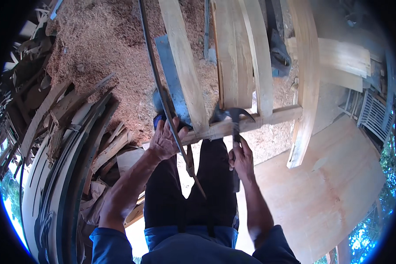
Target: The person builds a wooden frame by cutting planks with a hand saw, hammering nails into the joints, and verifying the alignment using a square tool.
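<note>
My right hand (242, 159) is wrapped round the handle of a claw hammer (236, 115), whose dark head sits over a wooden crosspiece (273, 118). On the left, my left hand (165, 138) grips a long, thin dark strip (156, 72) near the crosspiece's left end. That strip runs from the far edge down past my legs to a pointed end. Pale boards (185, 66) and a second group of planks (235, 57) reach away from the crosspiece. Part of the left fingers is hidden by the strip.
Sawdust (97, 39) covers the ground at the far left. Piled wood offcuts (66, 110) and long curved strips (61, 189) stand at my left. To the right are a thick plank (310, 79), a large plywood sheet (321, 185) and a slatted rack (376, 116). Dark cloth (279, 55) hangs beyond.
</note>
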Motion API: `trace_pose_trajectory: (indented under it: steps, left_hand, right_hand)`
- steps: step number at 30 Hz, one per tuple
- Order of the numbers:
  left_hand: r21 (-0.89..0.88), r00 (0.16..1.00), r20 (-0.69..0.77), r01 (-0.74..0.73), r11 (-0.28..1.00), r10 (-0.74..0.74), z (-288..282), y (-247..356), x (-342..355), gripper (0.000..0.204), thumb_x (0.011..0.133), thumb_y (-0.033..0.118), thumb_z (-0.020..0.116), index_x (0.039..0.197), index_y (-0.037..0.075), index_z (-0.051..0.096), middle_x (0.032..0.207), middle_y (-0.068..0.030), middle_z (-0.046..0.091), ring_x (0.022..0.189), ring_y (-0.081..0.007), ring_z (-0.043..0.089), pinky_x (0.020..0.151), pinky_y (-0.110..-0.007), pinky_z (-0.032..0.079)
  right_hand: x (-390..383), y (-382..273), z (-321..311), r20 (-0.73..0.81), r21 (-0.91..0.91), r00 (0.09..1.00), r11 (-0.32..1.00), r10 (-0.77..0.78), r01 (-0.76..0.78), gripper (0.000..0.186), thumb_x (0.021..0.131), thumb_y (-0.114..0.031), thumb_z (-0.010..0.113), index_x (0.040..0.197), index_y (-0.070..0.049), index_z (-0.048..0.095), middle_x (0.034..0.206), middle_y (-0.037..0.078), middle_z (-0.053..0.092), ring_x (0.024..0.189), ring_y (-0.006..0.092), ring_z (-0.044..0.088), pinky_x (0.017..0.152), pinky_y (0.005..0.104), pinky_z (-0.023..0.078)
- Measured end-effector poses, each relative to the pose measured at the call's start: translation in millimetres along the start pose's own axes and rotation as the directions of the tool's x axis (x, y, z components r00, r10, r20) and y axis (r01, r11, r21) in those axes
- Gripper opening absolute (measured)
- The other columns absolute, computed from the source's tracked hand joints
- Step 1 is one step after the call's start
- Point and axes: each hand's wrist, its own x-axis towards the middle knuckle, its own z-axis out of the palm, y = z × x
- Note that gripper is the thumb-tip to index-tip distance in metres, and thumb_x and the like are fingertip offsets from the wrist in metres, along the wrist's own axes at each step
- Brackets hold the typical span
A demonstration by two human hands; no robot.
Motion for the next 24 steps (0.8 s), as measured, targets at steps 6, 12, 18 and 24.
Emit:
trace_pose_trajectory:
  steps: [6,12,18,24]
  left_hand:
    - [0.182,0.992,0.12,0.004,0.983,-0.027,-11.5,-4.6,-11.7,0.049,0.071,0.041,0.064,0.114,0.018,0.057,0.118,-0.0148,0.051,0.115,-0.0335,0.047,0.087,-0.056,0.041]
    - [0.063,0.999,0.041,0.006,0.998,-0.009,-14.8,13.2,5.5,0.053,0.068,0.032,0.066,0.119,0.018,0.057,0.108,-0.0124,0.05,0.105,-0.0283,0.048,0.08,-0.044,0.04]
    - [0.006,0.999,-0.027,0.044,0.999,-0.044,-16.0,5.1,-3.4,0.052,0.067,0.031,0.067,0.115,0.017,0.057,0.105,-0.013,0.05,0.099,-0.0295,0.05,0.076,-0.044,0.039]
    - [0.016,0.996,-0.081,0.046,0.999,-0.045,-32.0,5.0,2.2,0.047,0.074,0.03,0.06,0.116,0.008,0.059,0.122,-0.0228,0.054,0.111,-0.0376,0.052,0.088,-0.053,0.041]
  right_hand:
    - [-6.7,12.2,23.2,0.125,-0.021,0.989,0.997,-0.078,0.081,0.025,0.105,-0.019,0.042,0.126,-0.007,0.048,0.058,0.003,0.05,0.039,0.0118,0.048,0.034,0.0284,0.04]
    - [-24.3,8.8,-7.1,0.074,0.117,0.997,0.993,-0.023,0.014,0.02,0.1,-0.02,0.055,0.114,-0.005,0.051,0.06,0.002,0.049,0.043,0.0105,0.048,0.039,0.0277,0.043]
    - [-34.1,24.5,-12.2,0.043,0.164,0.997,0.985,-0.063,0.055,0.017,0.097,-0.012,0.057,0.11,-0.006,0.049,0.059,0.003,0.049,0.041,0.0112,0.048,0.038,0.0287,0.044]
    - [-38.4,20.3,-15.9,0.032,0.177,0.998,0.983,-0.05,0.044,0.019,0.096,-0.008,0.056,0.113,-0.007,0.048,0.057,0.002,0.048,0.04,0.0104,0.046,0.037,0.0289,0.042]
